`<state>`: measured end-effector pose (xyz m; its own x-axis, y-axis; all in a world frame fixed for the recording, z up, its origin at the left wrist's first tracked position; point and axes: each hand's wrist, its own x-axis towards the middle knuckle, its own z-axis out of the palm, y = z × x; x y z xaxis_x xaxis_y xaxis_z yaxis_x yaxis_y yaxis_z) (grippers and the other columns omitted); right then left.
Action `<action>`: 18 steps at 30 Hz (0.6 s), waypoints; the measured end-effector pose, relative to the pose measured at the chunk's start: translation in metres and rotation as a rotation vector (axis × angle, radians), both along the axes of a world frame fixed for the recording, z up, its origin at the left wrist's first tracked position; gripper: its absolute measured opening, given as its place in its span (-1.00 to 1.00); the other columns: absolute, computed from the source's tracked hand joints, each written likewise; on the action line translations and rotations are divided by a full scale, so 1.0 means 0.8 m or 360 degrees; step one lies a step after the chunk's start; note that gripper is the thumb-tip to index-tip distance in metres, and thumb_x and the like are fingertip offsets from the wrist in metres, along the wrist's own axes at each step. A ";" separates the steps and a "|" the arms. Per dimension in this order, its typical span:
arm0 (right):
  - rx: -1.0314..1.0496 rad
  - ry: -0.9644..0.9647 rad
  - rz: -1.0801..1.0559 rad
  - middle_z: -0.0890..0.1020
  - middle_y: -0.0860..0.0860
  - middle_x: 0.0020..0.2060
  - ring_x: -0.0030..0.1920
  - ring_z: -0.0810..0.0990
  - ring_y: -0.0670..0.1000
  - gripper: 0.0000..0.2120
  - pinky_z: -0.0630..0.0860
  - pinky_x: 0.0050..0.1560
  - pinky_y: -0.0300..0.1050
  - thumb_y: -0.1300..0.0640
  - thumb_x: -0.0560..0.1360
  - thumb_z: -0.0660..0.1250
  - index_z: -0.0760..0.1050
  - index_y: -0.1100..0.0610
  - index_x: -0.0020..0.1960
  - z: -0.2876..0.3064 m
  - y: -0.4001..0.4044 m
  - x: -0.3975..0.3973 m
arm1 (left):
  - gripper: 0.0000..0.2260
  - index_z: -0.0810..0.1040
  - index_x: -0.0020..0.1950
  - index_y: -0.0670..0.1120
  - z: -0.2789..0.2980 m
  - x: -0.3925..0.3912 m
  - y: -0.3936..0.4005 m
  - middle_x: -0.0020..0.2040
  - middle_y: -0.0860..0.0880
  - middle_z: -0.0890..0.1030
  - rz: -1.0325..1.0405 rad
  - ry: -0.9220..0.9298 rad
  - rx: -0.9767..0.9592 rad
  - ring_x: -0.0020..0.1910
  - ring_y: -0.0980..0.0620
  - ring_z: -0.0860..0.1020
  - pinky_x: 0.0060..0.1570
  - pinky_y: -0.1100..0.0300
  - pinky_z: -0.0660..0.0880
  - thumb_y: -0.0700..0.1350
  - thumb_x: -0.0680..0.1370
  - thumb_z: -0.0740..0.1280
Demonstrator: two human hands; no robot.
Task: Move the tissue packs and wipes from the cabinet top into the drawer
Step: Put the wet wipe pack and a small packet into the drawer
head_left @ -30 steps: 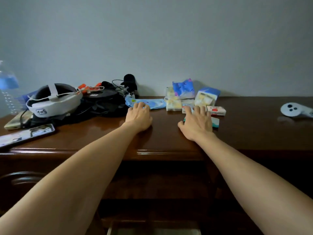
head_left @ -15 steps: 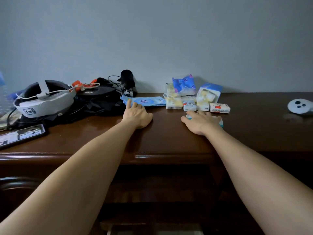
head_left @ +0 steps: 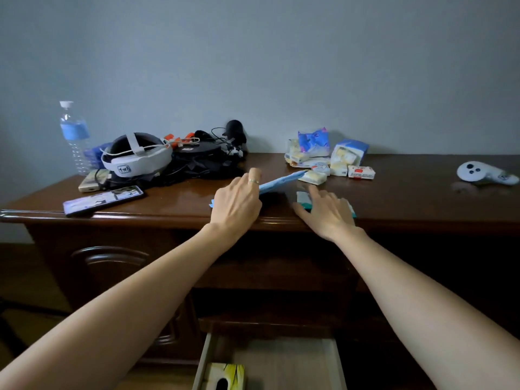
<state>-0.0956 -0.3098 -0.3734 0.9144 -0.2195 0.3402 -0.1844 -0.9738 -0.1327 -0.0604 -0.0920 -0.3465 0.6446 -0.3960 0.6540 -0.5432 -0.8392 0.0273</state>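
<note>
My left hand (head_left: pixel 237 202) grips a flat blue wipes pack (head_left: pixel 281 181) and holds it tilted, lifted off the dark wooden cabinet top (head_left: pixel 408 198) near the front edge. My right hand (head_left: pixel 327 212) lies over a small green-and-white tissue pack (head_left: pixel 304 199) at the front edge, fingers curled on it. More tissue packs (head_left: pixel 332 156) sit heaped by the wall, among them a blue patterned one (head_left: pixel 313 140) and a red-and-white one (head_left: pixel 361 172). Below, the drawer (head_left: pixel 334 364) is open with a yellow-green tissue box (head_left: pixel 225 377) inside.
On the left of the top stand a water bottle (head_left: pixel 73 136), a white headset (head_left: pixel 136 160), black cables and gear (head_left: pixel 205 159), and a phone (head_left: pixel 102 198) near the front edge. A white controller (head_left: pixel 485 173) lies at the far right.
The left hand took hold of the blue wipes pack and drew it toward the front edge, lifted. The right hand slid the green-and-white pack toward the edge. The view dropped, showing the open drawer.
</note>
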 end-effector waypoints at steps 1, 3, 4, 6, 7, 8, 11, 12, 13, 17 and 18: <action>0.0007 -0.0078 0.0012 0.58 0.12 0.27 0.24 0.54 0.19 -0.40 0.48 0.12 0.16 -0.33 0.57 0.12 0.24 0.00 0.48 0.001 0.003 -0.004 | -0.65 0.46 0.26 -0.10 0.006 -0.004 0.005 -0.04 -0.06 0.62 0.0032 0.0062 -0.0016 -0.01 -0.13 0.59 -0.29 0.03 0.45 -0.17 0.48 0.34; 0.0033 -0.0173 0.0020 0.61 0.11 0.22 0.17 0.58 0.18 -0.49 0.44 -0.08 0.02 -0.19 0.60 0.25 0.25 -0.02 0.46 0.007 0.001 -0.007 | -0.69 0.57 0.24 -0.08 0.015 0.000 0.015 0.01 -0.07 0.65 0.0140 0.0264 -0.0009 0.07 -0.14 0.57 -0.12 0.00 0.51 -0.10 0.50 0.31; 0.0055 -0.0201 0.0008 0.62 0.10 0.20 0.13 0.60 0.18 -0.52 0.41 -0.14 -0.01 -0.13 0.61 0.28 0.26 -0.04 0.46 0.011 -0.001 -0.006 | -0.71 0.62 0.20 -0.06 0.017 0.006 0.020 0.05 -0.08 0.64 0.0185 0.0358 0.0017 0.11 -0.14 0.55 -0.03 -0.01 0.52 -0.07 0.52 0.29; 0.0089 -0.0230 0.0001 0.64 0.09 0.15 0.05 0.63 0.17 -0.58 0.41 -0.20 -0.03 -0.06 0.63 0.26 0.26 -0.07 0.45 0.018 -0.008 -0.001 | -0.70 0.62 0.21 -0.05 0.013 0.020 0.025 0.14 -0.11 0.57 0.0205 0.0469 0.0096 0.17 -0.15 0.50 0.09 -0.03 0.48 0.03 0.55 0.29; 0.0105 -0.0233 0.0000 0.64 0.09 0.14 0.02 0.64 0.17 -0.60 0.41 -0.21 -0.03 -0.02 0.64 0.24 0.25 -0.07 0.44 0.021 -0.012 0.004 | -0.67 0.57 0.23 -0.06 0.008 0.027 0.025 0.18 -0.12 0.53 0.0173 0.0520 0.0131 0.20 -0.16 0.48 0.14 -0.05 0.45 0.08 0.55 0.29; 0.0132 -0.0234 -0.0014 0.64 0.09 0.15 0.00 0.65 0.17 -0.60 0.41 -0.21 -0.03 0.03 0.64 0.23 0.23 -0.08 0.44 0.023 -0.015 0.010 | -0.64 0.51 0.24 -0.07 0.002 0.035 0.024 0.21 -0.12 0.50 0.0128 0.0594 0.0139 0.23 -0.17 0.47 0.19 -0.07 0.42 0.11 0.55 0.30; 0.0291 -0.0362 -0.0135 0.60 0.07 0.22 0.06 0.64 0.19 -0.65 0.38 -0.18 -0.02 0.12 0.63 0.22 0.26 -0.02 0.38 0.028 -0.024 0.037 | -0.61 0.34 0.17 -0.10 -0.019 0.056 0.018 0.18 -0.11 0.57 0.0051 0.0787 0.0074 0.20 -0.18 0.55 0.26 -0.13 0.35 0.19 0.58 0.27; 0.0317 -0.0435 -0.0190 0.60 0.08 0.22 0.07 0.63 0.20 -0.68 0.37 -0.17 -0.01 0.13 0.62 0.22 0.28 0.00 0.35 0.032 -0.027 0.050 | -0.59 0.32 0.17 -0.11 -0.024 0.061 0.017 0.16 -0.12 0.60 0.0051 0.0768 0.0072 0.17 -0.19 0.57 0.25 -0.12 0.34 0.21 0.60 0.25; 0.0311 -0.0495 -0.0224 0.60 0.10 0.20 0.08 0.62 0.21 -0.69 0.37 -0.17 -0.01 0.14 0.62 0.23 0.30 0.02 0.34 0.038 -0.030 0.064 | -0.55 0.33 0.24 -0.12 -0.029 0.066 0.016 0.20 -0.14 0.61 0.0054 0.0720 0.0085 0.19 -0.20 0.57 0.24 -0.11 0.34 0.23 0.61 0.22; 0.0082 -0.0075 -0.0200 0.45 0.14 0.39 0.34 0.44 0.21 -0.59 0.45 0.13 0.13 0.04 0.62 0.21 0.29 -0.04 0.45 0.054 -0.044 0.120 | -0.36 0.15 0.63 0.01 -0.043 0.077 0.013 0.46 -0.13 0.45 0.0097 0.0551 0.0221 0.40 -0.18 0.40 0.39 -0.10 0.27 0.30 0.63 0.08; 0.0079 0.0174 -0.0195 0.36 0.12 0.47 0.43 0.35 0.23 -0.54 0.39 0.28 0.20 -0.07 0.62 0.19 0.26 -0.10 0.50 0.052 -0.047 0.131 | -0.38 0.17 0.62 0.05 -0.045 0.079 0.013 0.46 -0.11 0.44 0.0117 0.0527 0.0241 0.39 -0.16 0.39 0.39 -0.09 0.27 0.31 0.63 0.05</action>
